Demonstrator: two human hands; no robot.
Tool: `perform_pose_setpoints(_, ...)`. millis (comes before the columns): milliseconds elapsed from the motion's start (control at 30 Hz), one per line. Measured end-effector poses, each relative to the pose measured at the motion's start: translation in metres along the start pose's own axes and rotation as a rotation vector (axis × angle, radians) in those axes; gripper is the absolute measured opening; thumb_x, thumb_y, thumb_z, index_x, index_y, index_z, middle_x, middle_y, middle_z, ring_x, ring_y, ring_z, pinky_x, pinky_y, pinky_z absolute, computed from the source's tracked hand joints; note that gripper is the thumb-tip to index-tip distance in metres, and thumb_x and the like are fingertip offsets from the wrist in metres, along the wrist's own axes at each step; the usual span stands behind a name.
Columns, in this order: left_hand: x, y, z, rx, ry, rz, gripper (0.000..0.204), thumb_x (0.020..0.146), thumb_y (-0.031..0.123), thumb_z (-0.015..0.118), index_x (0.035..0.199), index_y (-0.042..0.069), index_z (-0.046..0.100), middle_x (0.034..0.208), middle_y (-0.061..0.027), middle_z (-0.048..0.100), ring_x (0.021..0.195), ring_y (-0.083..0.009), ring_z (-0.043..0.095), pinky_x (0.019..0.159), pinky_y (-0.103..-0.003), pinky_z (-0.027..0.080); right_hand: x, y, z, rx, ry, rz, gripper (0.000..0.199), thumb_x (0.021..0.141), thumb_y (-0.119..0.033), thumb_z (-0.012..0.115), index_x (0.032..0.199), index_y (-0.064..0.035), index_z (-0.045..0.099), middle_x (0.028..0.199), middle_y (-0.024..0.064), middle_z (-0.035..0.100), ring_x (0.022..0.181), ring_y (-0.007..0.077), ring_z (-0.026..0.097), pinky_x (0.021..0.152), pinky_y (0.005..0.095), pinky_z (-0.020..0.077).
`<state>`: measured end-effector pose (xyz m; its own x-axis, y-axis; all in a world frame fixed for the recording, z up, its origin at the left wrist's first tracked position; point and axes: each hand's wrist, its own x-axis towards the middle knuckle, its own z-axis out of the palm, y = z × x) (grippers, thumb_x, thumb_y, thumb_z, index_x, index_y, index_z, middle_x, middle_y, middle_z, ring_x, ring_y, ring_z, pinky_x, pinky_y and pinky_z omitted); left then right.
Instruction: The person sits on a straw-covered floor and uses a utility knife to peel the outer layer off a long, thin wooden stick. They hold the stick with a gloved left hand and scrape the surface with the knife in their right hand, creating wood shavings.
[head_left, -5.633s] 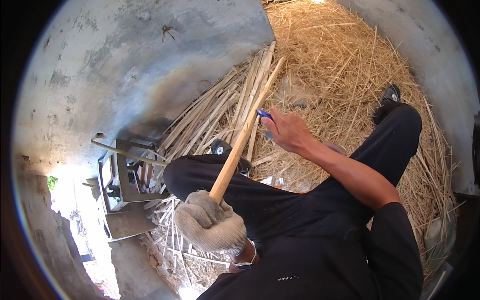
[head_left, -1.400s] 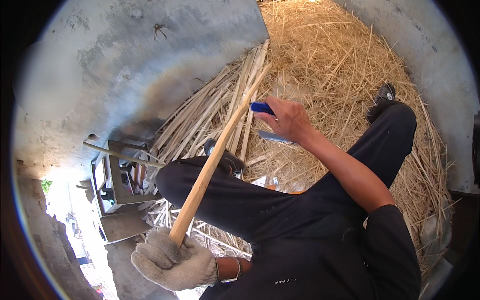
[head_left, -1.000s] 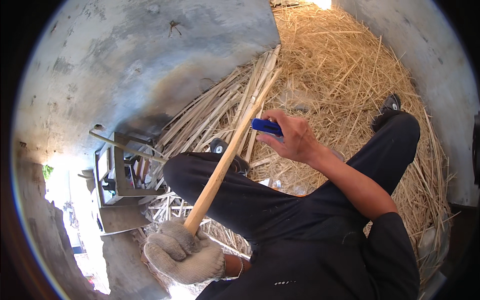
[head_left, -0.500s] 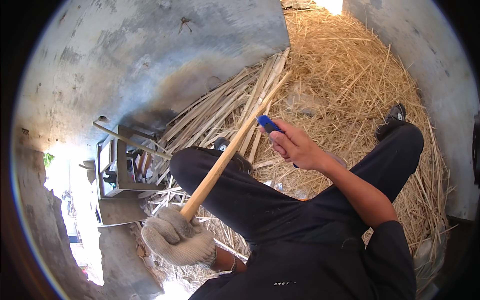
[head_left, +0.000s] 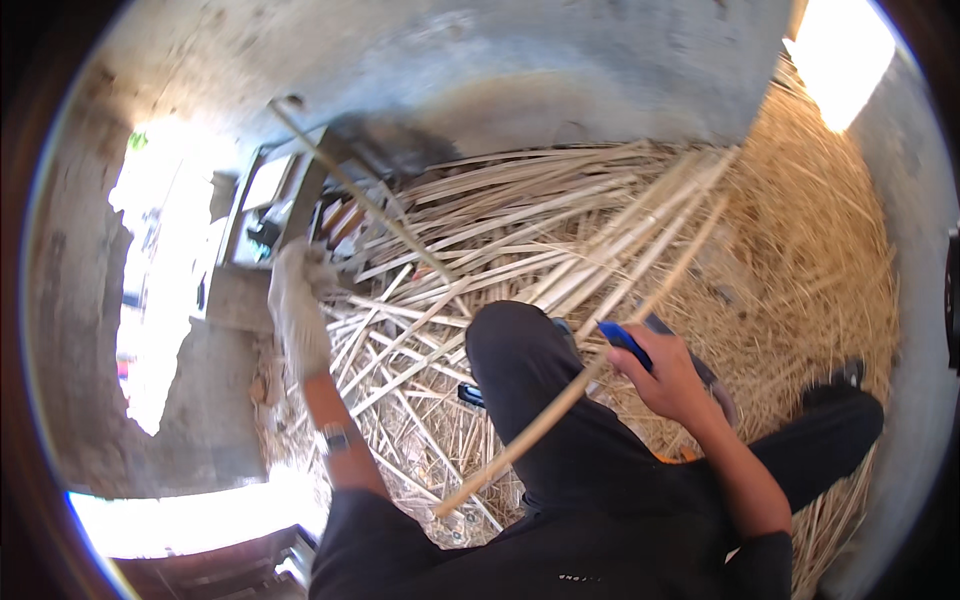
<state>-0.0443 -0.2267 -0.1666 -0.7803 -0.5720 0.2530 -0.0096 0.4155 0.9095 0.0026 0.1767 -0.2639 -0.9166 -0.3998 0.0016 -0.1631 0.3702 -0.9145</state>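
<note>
My right hand is closed around a blue utility knife, with its tip toward the upper left. A long, pale wooden stick slants across my bent left thigh, passing by the knife. Whether my right hand also touches the stick I cannot tell. My left hand, in a grey knitted glove, has no hold on the stick. It is stretched out to the left beside a wooden open-fronted cabinet, and motion smears its fingers.
Split strips lie heaped along the grey wall. Straw covers the floor to the right. A thin pole leans out past the cabinet. Beside my left knee lies a small blue-and-black object.
My left hand has let go of the stick's near end and swung up and left to the cabinet. The stick now rests across my thigh. The view has turned left.
</note>
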Motion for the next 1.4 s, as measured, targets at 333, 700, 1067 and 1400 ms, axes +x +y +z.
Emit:
perform_pose_setpoints(333,0.245,-0.184,-0.129,0.972,0.647,-0.343,0.062,0.087,0.053,0.055,0.137,0.015,0.057,0.127,-0.0203,0.062,0.114,-0.0357,0.061,0.094,-0.044,0.048,0.016,0.027,0.015,0.302,0.378,0.390,0.023,0.100,-0.018,0.054,0.119,-0.0059,0.059,0.070,-0.0019,0.055,0.055,0.0059,0.050,0.051,0.0227,0.0393)
perform_pose_setpoints(700,0.330,-0.330,-0.232,1.016,0.296,-0.223,0.063,0.091,0.062,0.054,0.129,0.012,0.059,0.110,-0.0156,0.065,0.082,-0.0297,0.064,0.065,-0.045,0.052,-0.057,0.247,-0.037,-0.189,0.492,0.959,0.031,0.101,-0.029,0.052,0.114,-0.0017,0.057,0.072,0.0057,0.055,0.055,0.0148,0.055,0.051,0.0330,0.0444)
perform_pose_setpoints(1067,0.329,-0.339,-0.219,1.164,0.378,-0.205,0.046,0.089,0.048,0.057,0.117,0.015,0.071,0.104,-0.0170,0.072,0.092,-0.0367,0.068,0.083,-0.047,0.050,-0.060,0.272,0.010,-0.479,0.037,1.120,0.035,0.094,-0.022,0.057,0.123,-0.0013,0.059,0.111,0.0263,0.065,0.104,0.0428,0.062,0.090,0.0483,0.0470)
perform_pose_setpoints(1400,0.273,-0.289,-0.218,1.138,0.638,0.053,0.043,0.091,0.051,0.057,0.104,0.014,0.074,0.087,-0.0112,0.074,0.074,-0.0325,0.067,0.072,-0.047,0.050,-0.074,0.306,0.011,-0.550,0.115,1.068,0.043,0.087,-0.027,0.063,0.120,0.0006,0.061,0.115,0.0311,0.061,0.113,0.0450,0.057,0.096,0.0496,0.0460)
